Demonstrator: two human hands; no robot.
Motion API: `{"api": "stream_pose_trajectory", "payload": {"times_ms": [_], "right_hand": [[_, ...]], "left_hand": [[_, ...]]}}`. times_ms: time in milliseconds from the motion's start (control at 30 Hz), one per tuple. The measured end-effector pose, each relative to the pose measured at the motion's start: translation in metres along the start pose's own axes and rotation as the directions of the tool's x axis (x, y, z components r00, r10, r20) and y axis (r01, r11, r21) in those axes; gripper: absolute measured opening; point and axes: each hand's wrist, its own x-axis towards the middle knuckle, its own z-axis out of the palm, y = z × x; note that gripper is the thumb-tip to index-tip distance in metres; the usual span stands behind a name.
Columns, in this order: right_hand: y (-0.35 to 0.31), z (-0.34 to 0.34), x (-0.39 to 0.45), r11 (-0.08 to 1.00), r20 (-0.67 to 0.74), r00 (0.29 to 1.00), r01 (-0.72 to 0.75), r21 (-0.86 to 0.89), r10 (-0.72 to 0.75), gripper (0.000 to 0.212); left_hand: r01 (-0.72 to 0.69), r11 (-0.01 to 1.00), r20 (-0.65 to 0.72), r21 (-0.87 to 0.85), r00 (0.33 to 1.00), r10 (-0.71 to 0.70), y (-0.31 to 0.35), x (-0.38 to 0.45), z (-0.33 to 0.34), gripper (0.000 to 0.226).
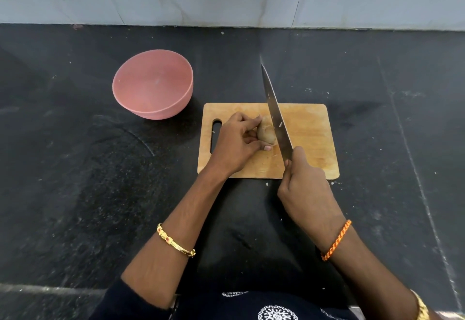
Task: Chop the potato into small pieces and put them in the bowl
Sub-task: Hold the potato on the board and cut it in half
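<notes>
My left hand (pixel 235 143) pinches the rough brown potato (pixel 266 132) mid-way on the wooden board (pixel 309 130). My right hand (pixel 305 188) grips the knife (pixel 275 113), hiding its handle. The round pink bowl (pixel 153 84) sits beyond the board's left end.

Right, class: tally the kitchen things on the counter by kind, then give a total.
Bowl: 1
Cutting board: 1
Knife: 1
Potato: 1
Total: 4
</notes>
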Motion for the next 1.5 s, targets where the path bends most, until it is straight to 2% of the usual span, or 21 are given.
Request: {"api": "stream_pose_trajectory", "payload": {"times_ms": [367, 533, 667, 767, 900, 1000, 1100, 1267, 1367, 1467, 1500], "right_hand": [[-0.014, -0.005, 0.03, 1.0, 0.09, 0.996, -0.009, -0.024, 0.011, 0.005], [-0.014, 0.006, 0.01, 0.98, 0.13, 0.981, -0.122, -0.159, 0.144, 0.011], [-0.009, 0.009, -0.011, 0.961, 0.119, 0.974, -0.163, -0.224, 0.193, 0.011], [-0.009, 0.002, -0.013, 0.956, 0.164, 0.962, -0.176, -0.233, 0.217, 0.01], [-0.004, -0.017, -0.013, 0.955, 0.207, 0.956, -0.151, -0.256, 0.207, 0.008], [0.003, -0.029, -0.018, 0.971, 0.219, 0.963, -0.108, -0.212, 0.155, 0.009], [0.007, -0.034, -0.023, 0.991, 0.123, 0.991, -0.034, -0.133, 0.051, 0.015], [0.011, -0.03, 0.001, 0.994, -0.169, 0.984, 0.078, 0.081, -0.063, 0.022], [0.018, -0.023, 0.027, 0.972, -0.322, 0.946, 0.098, 0.214, -0.025, 0.033], [0.021, -0.021, 0.051, 0.951, -0.354, 0.934, 0.072, 0.301, 0.041, 0.02], [0.022, -0.02, 0.058, 0.95, -0.355, 0.933, 0.061, 0.306, 0.054, 0.025]], "left_hand": [[-0.009, 1.0, 0.008, 0.024, 1.0, 0.009, -0.001, 0.001, -0.004, 0.066], [-0.005, 0.998, -0.02, 0.058, 1.0, 0.006, -0.006, 0.003, -0.005, 0.061], [-0.008, 0.996, 0.026, 0.091, 1.0, 0.006, -0.007, 0.005, -0.009, 0.059], [0.025, 0.997, 0.045, 0.079, 0.999, -0.029, -0.005, 0.005, -0.011, 0.056], [0.054, 0.998, 0.092, 0.033, 0.994, -0.057, 0.0, 0.003, -0.015, 0.049], [0.093, 0.996, 0.14, -0.004, 0.986, -0.092, -0.001, 0.002, -0.018, 0.057], [0.096, 0.995, 0.188, 0.024, 0.977, -0.099, -0.007, 0.002, -0.02, 0.072], [0.077, 0.994, 0.174, 0.08, 0.981, -0.09, -0.007, -0.002, -0.018, 0.075], [0.059, 0.994, 0.107, 0.088, 0.992, -0.068, -0.003, -0.007, -0.016, 0.069], [0.081, 0.997, 0.038, 0.021, 0.996, -0.082, -0.004, -0.014, -0.016, 0.065], [0.093, 0.996, 0.014, -0.005, 0.996, -0.093, -0.004, -0.016, -0.016, 0.064]]}}
